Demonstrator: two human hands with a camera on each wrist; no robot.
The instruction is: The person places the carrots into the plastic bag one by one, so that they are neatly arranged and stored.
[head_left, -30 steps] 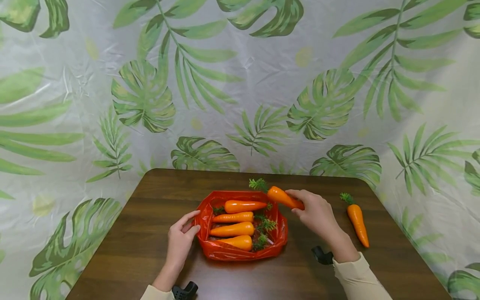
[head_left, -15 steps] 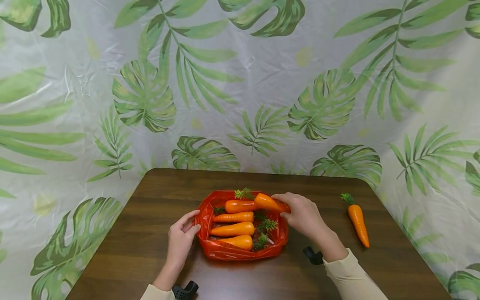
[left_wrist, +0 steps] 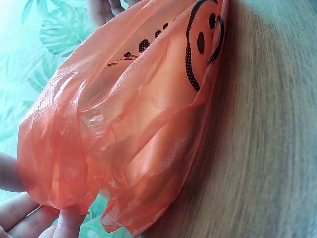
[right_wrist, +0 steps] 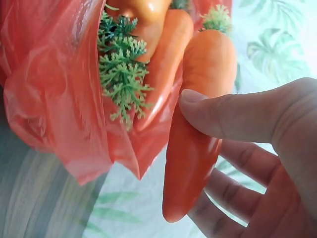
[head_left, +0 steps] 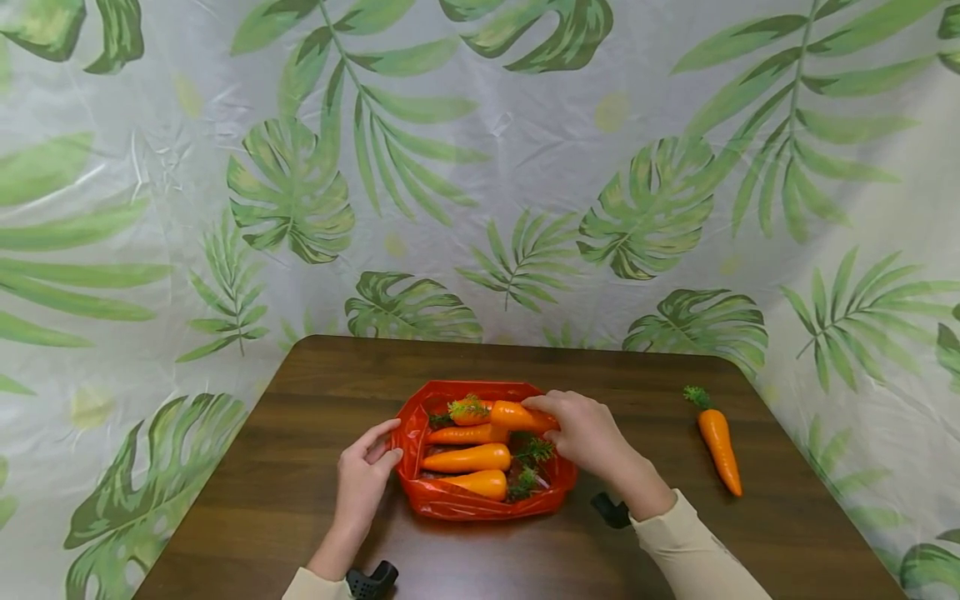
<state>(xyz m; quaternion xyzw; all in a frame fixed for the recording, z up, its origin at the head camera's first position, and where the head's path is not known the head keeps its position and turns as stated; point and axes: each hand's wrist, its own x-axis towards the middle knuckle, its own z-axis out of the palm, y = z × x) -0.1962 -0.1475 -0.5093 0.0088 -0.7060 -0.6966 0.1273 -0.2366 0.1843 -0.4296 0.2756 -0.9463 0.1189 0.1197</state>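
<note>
My right hand [head_left: 588, 429] grips a carrot [head_left: 516, 416] with a leafy green top, holding it over the right back part of a red plastic bag [head_left: 487, 510]. In the right wrist view the thumb lies along one side of this carrot [right_wrist: 200, 119], with fingers behind it. My left hand [head_left: 365, 471] pinches the bag's left rim between thumb and fingers; the left wrist view shows the bag's side [left_wrist: 124, 129] with a black print. Inside the open bag lie several carrots [head_left: 468, 459], some with green tops toward the right. The held carrot partly covers the rear one.
Another carrot [head_left: 718, 450] with a green top lies on the right of the dark wooden table [head_left: 315, 392]. Behind the table hangs a leaf-patterned sheet [head_left: 525, 167]. A black strap device [head_left: 372, 580] sits at my left wrist.
My right hand has moved left and slightly down, carrying the carrot from the bag's right back edge to above the carrots inside. My left hand has stayed at the rim.
</note>
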